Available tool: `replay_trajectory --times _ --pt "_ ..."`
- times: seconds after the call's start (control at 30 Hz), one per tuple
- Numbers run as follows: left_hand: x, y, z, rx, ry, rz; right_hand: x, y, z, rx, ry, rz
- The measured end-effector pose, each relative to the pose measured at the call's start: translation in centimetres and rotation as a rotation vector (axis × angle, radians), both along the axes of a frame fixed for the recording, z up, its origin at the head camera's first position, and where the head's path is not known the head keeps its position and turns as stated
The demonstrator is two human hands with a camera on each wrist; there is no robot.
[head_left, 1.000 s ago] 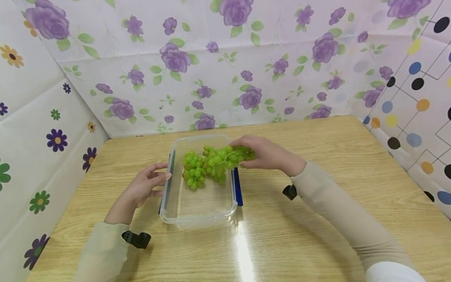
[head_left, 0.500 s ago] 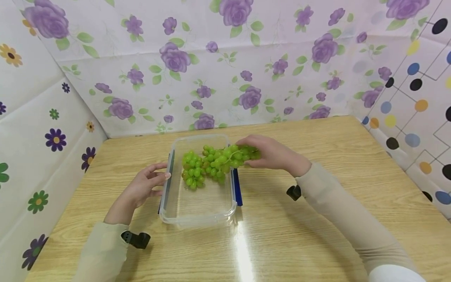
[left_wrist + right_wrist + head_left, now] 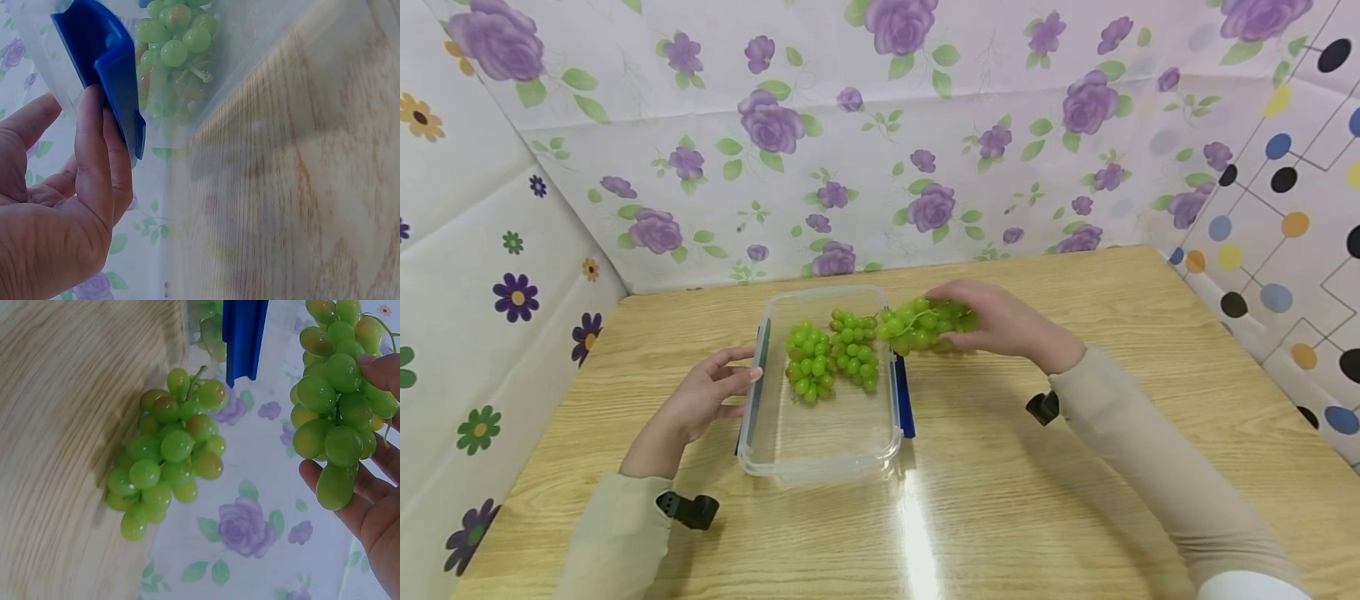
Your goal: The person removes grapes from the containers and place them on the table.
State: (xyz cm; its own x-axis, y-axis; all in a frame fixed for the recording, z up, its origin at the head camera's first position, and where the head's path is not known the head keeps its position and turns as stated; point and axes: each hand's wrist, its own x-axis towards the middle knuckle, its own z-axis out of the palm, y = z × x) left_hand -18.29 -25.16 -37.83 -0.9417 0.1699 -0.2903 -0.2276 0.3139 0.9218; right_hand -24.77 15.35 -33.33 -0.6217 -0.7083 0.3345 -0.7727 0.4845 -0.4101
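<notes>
My right hand (image 3: 996, 325) grips a bunch of green grapes (image 3: 928, 321) above the right rim of a clear plastic container (image 3: 842, 433). Seen from the right wrist, the thumb and fingers close around this bunch (image 3: 340, 394). Inside the container lie two more bunches of grapes, a left bunch (image 3: 810, 367) and a right bunch (image 3: 857, 358). Another bunch of grapes (image 3: 169, 456) rests on the table outside the container, mostly hidden in the head view. My left hand (image 3: 711, 392) steadies the container's left side, its fairly straight fingers against the blue side clip (image 3: 112, 69).
A second blue clip (image 3: 904, 396) hangs unfastened along the container's right side. The wooden table (image 3: 1037, 517) meets a flower-patterned cloth wall (image 3: 880, 200) at the back. Patterned cloth also stands at left and right.
My right hand has moved right with its grape bunch, from over the container's right half to its right rim. The left hand and the container have stayed in place.
</notes>
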Motion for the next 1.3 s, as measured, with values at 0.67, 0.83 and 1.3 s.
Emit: replay_trajectory --times 0.67,0.83,1.3 --pt "0.0 0.1 0.1 -0.004 -0.007 -0.001 0.4 2.6 -1.9 0.036 -0.018 -0.053" --pt "0.0 0.1 0.1 0.000 -0.002 -0.004 0.7 2.8 -2.2 0.048 -0.020 -0.047" --pt "0.0 0.0 0.1 -0.009 -0.007 -0.006 1.6 2.5 -3.3 0.082 -0.063 -0.026"
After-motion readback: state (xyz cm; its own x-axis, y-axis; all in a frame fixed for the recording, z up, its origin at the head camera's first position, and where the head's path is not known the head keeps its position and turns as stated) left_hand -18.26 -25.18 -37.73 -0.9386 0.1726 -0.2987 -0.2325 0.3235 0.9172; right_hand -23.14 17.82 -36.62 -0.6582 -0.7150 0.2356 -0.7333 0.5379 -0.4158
